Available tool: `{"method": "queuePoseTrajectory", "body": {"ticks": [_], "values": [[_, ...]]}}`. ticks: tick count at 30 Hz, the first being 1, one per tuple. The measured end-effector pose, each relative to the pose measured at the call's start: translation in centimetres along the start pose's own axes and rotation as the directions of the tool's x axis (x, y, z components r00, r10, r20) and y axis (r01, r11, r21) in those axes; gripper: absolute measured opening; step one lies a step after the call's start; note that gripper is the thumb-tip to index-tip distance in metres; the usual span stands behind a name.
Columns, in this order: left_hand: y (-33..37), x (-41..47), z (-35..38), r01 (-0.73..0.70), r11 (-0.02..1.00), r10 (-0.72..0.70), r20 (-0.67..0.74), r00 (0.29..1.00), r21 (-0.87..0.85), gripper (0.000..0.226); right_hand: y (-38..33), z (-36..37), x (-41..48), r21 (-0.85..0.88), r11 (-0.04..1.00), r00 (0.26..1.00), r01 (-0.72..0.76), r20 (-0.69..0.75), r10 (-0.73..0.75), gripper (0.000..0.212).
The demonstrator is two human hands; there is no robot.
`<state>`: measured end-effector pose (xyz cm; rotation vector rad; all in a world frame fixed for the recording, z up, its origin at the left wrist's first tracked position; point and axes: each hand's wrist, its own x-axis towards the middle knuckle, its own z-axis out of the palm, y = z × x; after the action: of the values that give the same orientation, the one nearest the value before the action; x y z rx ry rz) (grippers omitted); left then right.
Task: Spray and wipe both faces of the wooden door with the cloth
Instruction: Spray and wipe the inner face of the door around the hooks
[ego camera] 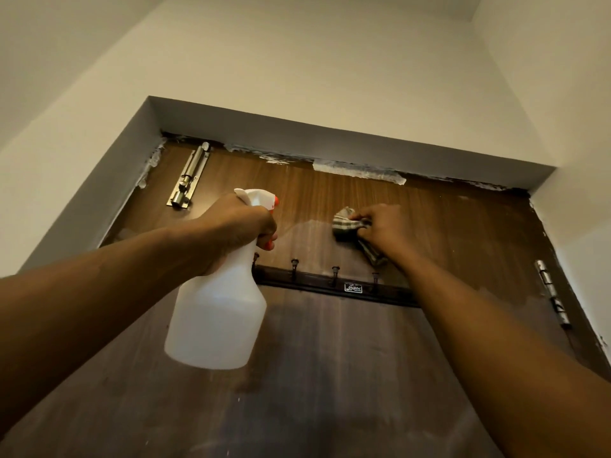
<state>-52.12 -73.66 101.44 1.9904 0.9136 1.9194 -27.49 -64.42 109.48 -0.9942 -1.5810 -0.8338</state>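
The dark wooden door [330, 375] fills the lower view, seen from below, closed in its frame. My left hand [238, 226] grips the neck of a white spray bottle [218, 312] with an orange trigger, its nozzle aimed at the upper door. My right hand [380, 226] holds a bunched grey checked cloth [345, 224] against the door's upper part. A pale wet patch shows on the wood between the bottle and the cloth.
A metal bolt latch [189, 178] sits at the door's top left. A dark hook rail [334, 282] with several hooks crosses the door below my hands. A hinge [552, 292] is on the right edge. Grey door frame [297, 132] and white walls surround it.
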Motion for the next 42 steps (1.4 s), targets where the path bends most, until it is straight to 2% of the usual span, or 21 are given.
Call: {"method": "queuePoseTrajectory", "body": {"ticks": [5, 7, 12, 15, 19, 23, 25, 27, 30, 32, 34, 38, 40, 42], "values": [[-1.0, 0.4, -2.3, -0.013, 1.000, 0.013, -0.011, 1.000, 0.015, 0.049, -2.6, 1.2, -1.3, -0.058, 0.989, 0.973, 0.139, 0.196, -0.125, 0.036], [-1.1, 0.4, -3.0, -0.014, 1.000, 0.015, -0.027, 1.000, 0.016, 0.049, -1.4, 0.5, -2.1, -0.069, 0.990, 0.961, 0.127, 0.256, -0.106, 0.034], [-0.8, 0.4, -4.1, -0.010, 1.000, 0.011, -0.051, 0.999, 0.023, 0.052, -1.0, 0.8, -0.4, -0.018, 1.000, 0.999, -0.011, 0.040, 0.011, 0.035], [-0.9, 0.5, -4.4, -0.010, 0.999, 0.013, -0.069, 0.998, 0.046, 0.054, -4.1, 2.3, 1.6, 0.009, 0.998, 0.998, 0.056, -0.003, -0.056, 0.036], [-0.7, 0.4, -4.7, -0.038, 0.999, 0.042, -0.103, 0.994, 0.038, 0.039, -8.5, 4.1, 0.6, 0.010, 0.969, 0.952, 0.248, 0.182, -0.246, 0.037], [-1.0, -0.4, -5.9, -0.038, 0.999, 0.042, -0.127, 0.991, 0.032, 0.032, -6.6, 3.2, -1.5, -0.014, 0.963, 0.914, 0.269, 0.320, -0.251, 0.033], [-1.3, -0.6, -6.8, -0.034, 0.999, 0.037, -0.125, 0.991, 0.032, 0.032, -6.1, 2.8, -1.5, -0.023, 0.972, 0.930, 0.233, 0.298, -0.216, 0.032], [-1.5, -0.6, -7.9, -0.032, 0.999, 0.037, -0.137, 0.990, 0.036, 0.033, -6.9, 3.1, -0.9, -0.031, 0.981, 0.962, 0.190, 0.204, -0.180, 0.031], [-2.0, -0.7, -9.4, -0.018, 0.997, 0.028, -0.146, 0.989, 0.073, 0.045, -10.5, 4.4, 0.7, -0.059, 0.983, 0.979, 0.175, 0.115, -0.167, 0.033], [-2.3, -0.6, -10.4, 0.000, 0.998, 0.010, -0.140, 0.990, 0.070, 0.048, -14.0, 5.8, 1.6, -0.022, 0.976, 0.969, 0.214, 0.128, -0.210, 0.035], [-2.5, -0.7, -11.4, 0.003, 0.998, 0.006, -0.153, 0.988, 0.056, 0.041, -17.2, 7.2, 1.2, -0.012, 0.956, 0.940, 0.294, 0.186, -0.287, 0.034], [-2.9, -1.4, -13.2, -0.004, 0.998, 0.012, -0.137, 0.991, 0.061, 0.038, -17.6, 7.6, -0.3, -0.061, 0.912, 0.885, 0.405, 0.276, -0.375, 0.032], [-3.2, -1.8, -14.8, -0.009, 0.997, 0.018, -0.124, 0.992, 0.075, 0.045, -17.4, 7.7, -0.1, -0.056, 0.940, 0.918, 0.336, 0.243, -0.313, 0.032], [-3.4, -1.8, -16.1, 0.000, 0.998, 0.008, -0.119, 0.993, 0.065, 0.052, -18.6, 8.5, 0.6, -0.085, 0.964, 0.962, 0.254, 0.131, -0.241, 0.030]]}}
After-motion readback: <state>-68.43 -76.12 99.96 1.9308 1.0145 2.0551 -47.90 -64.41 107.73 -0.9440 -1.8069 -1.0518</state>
